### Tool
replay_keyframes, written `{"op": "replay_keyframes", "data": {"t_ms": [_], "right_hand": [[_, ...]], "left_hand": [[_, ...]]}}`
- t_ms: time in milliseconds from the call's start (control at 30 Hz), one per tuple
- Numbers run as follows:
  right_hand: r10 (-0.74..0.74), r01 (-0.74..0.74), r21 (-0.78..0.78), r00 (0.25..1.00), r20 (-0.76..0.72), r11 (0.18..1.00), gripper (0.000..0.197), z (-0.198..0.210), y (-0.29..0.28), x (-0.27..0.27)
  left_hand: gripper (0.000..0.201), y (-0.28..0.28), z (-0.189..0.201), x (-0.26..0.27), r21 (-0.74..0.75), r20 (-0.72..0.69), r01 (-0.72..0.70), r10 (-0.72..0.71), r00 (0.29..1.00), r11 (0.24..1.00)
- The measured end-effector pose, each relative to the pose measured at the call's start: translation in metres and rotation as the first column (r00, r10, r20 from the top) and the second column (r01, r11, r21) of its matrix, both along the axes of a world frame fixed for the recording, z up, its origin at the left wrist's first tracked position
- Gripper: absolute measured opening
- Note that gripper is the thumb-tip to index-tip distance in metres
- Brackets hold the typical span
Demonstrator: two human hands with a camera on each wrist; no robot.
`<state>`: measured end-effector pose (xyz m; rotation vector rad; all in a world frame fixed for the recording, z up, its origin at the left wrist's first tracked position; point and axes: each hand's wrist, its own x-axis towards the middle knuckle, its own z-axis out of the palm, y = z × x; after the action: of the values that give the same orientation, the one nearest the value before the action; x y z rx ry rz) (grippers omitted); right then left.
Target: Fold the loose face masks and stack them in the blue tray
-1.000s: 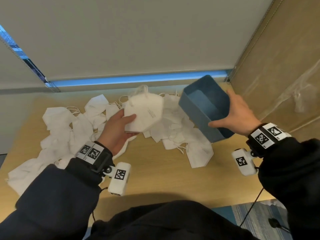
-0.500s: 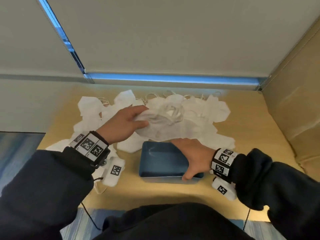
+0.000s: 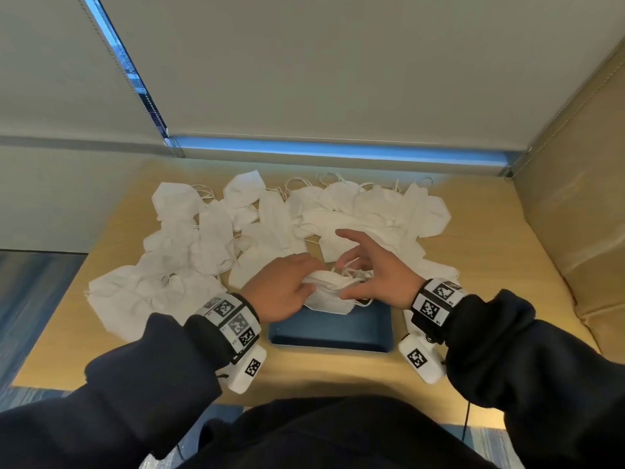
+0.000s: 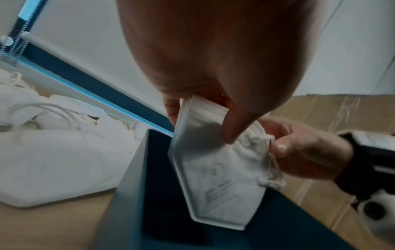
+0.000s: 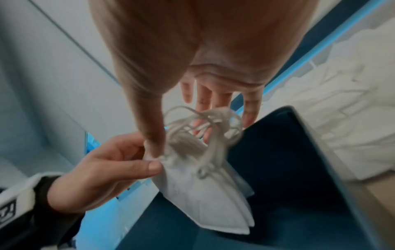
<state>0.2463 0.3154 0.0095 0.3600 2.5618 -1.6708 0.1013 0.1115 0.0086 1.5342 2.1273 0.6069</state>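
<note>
Head view: both hands meet over the blue tray (image 3: 331,336), which sits on the wooden table (image 3: 507,265) at its near edge.
Held thing: one white folded mask (image 3: 329,292), flat and doubled, hanging edge-down between the two hands, above the tray's open top.
Left hand (image 3: 280,292): pinches the mask's upper seamed edge, thumb on one face, fingers curled on the other; the left wrist view shows this pinch plainly (image 4: 213,108).
Right hand (image 3: 378,272): thumb and a finger nip the mask's other end where the ear loops (image 5: 198,125) bunch up; the remaining fingers (image 5: 250,108) are spread and straight, away from the mask.
Mask, relative to the grip: its lower corner (image 4: 220,219) points down into the tray, below both pinches; whether it touches the tray floor cannot be told.
Tray interior: dark blue; what shows of it around the held mask is bare.
Loose masks (image 3: 203,238): a white heap with tangled loops, on the table beyond the hands and out to the left.
Wrists: dark sleeves, marker bands (image 3: 233,321) and a small white camera (image 3: 421,362) on each.
</note>
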Motion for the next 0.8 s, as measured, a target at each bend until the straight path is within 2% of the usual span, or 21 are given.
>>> {"op": "replay_keyframes", "data": {"t_ms": [100,167,267,400,500,633,700,800], "right_hand": [[0.037,-0.042,0.197,0.999,0.030,0.979,0.063,-0.009,-0.003,-0.005],[0.004,-0.006,0.270,1.000,0.005,0.963,0.038,-0.015,-0.004,-0.004],[-0.037,0.060,0.314,0.996,-0.078,0.948,0.024,-0.020,-0.002,-0.004],[-0.056,0.092,0.359,0.992,-0.110,0.929,0.019,-0.020,-0.001,-0.004],[-0.168,0.190,0.290,0.981,-0.098,0.938,0.017,-0.017,0.002,-0.003],[-0.371,0.372,0.082,0.928,-0.029,0.925,0.016,-0.016,0.014,0.004],[-0.529,0.529,-0.059,0.848,0.005,0.847,0.012,-0.014,0.023,0.011],[-0.739,0.762,-0.186,0.647,0.185,0.620,0.011,-0.021,0.042,0.029]], "left_hand": [[0.034,0.000,-0.008,-0.004,0.031,-0.084,-0.033,0.035,0.996,0.999],[0.033,-0.006,-0.012,-0.009,0.080,-0.099,-0.062,0.070,0.993,0.995],[0.025,-0.015,-0.016,-0.017,0.094,-0.186,-0.097,0.113,0.976,0.991],[0.037,-0.020,-0.016,-0.022,0.014,-0.241,-0.086,0.087,0.967,0.996],[0.033,-0.018,-0.013,-0.022,0.019,-0.203,-0.112,0.113,0.973,0.994],[0.032,-0.023,-0.019,-0.021,-0.018,-0.177,-0.114,0.109,0.978,0.993],[0.033,-0.027,-0.021,-0.021,0.040,-0.095,-0.173,0.177,0.980,0.984],[0.042,-0.032,-0.021,-0.022,0.085,-0.014,-0.210,0.211,0.977,0.974]]}}
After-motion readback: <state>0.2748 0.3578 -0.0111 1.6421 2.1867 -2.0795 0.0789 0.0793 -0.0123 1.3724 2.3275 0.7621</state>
